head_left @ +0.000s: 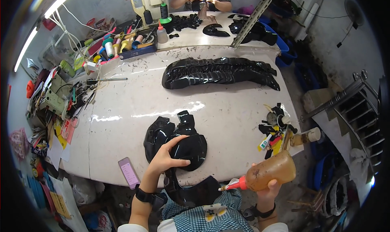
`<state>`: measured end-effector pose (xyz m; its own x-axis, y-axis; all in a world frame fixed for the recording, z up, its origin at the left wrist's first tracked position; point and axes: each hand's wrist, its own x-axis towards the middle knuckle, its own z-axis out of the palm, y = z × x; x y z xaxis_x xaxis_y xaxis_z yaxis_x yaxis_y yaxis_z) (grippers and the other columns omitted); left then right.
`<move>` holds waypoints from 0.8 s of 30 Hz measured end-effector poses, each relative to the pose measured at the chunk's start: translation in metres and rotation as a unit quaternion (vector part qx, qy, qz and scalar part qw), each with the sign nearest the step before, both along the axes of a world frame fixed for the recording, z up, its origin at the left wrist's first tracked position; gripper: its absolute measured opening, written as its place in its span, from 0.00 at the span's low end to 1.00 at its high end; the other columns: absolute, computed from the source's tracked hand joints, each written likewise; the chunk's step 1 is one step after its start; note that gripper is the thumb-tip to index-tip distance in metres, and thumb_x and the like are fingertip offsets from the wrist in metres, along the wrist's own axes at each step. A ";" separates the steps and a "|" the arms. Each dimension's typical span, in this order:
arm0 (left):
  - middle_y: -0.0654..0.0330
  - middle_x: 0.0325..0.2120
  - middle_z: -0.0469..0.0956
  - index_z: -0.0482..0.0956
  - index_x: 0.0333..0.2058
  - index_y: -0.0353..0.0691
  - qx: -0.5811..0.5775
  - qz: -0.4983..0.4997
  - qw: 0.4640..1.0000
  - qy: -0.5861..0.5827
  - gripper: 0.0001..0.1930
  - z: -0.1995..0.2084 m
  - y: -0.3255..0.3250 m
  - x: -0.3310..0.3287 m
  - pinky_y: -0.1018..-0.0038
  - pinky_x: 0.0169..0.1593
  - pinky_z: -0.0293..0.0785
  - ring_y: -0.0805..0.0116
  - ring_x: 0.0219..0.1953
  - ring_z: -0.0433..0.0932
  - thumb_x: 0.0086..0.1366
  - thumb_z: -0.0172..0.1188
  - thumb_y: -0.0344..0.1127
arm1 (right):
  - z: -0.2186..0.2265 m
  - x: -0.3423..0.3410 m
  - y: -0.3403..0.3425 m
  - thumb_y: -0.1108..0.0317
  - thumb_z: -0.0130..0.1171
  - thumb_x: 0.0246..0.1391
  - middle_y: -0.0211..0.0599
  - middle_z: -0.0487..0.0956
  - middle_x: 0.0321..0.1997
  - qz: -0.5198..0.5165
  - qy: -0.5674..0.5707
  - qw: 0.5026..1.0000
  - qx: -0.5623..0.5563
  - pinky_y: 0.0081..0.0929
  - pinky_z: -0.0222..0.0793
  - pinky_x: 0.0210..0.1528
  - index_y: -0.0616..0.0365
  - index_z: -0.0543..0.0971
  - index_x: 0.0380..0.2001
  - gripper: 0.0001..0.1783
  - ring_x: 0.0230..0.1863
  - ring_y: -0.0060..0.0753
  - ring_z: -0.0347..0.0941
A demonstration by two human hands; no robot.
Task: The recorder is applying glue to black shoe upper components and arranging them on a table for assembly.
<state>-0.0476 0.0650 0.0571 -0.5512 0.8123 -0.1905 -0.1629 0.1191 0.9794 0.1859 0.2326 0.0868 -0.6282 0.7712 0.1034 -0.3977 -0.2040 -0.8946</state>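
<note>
My left hand (168, 155) grips a glossy black curved piece (189, 148), thumb and forefinger spread over its surface. Other shiny black pieces (156, 133) lie bunched against it on the table. Another black flap (199, 192) hangs at the table's near edge, above my checked apron (193, 215). My right hand (268, 191) is wrapped round a squeeze bottle (272, 171) of amber liquid. The bottle lies tilted on its side, and its red cap (242, 183) and narrow nozzle point left, close to the flap's right end. Some fingers of both hands are hidden.
A long row of nested black pieces (219, 73) lies farther back. Left of me are a phone (128, 172) and cluttered tools. A jar (305, 137) and small tools stand at the right edge. Beyond, a person's hands (217, 4) work near a sewing machine (148, 0).
</note>
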 end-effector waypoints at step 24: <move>0.58 0.40 0.70 0.66 0.47 0.37 -0.062 -0.051 0.997 -0.021 0.34 -0.055 0.062 0.012 0.78 0.47 0.63 0.70 0.42 0.69 0.35 0.66 0.29 | -0.039 0.054 0.036 0.53 0.58 0.40 0.42 0.69 0.39 -0.118 -0.008 0.972 -0.205 0.45 0.69 0.41 0.59 0.62 0.46 0.33 0.39 0.41 0.70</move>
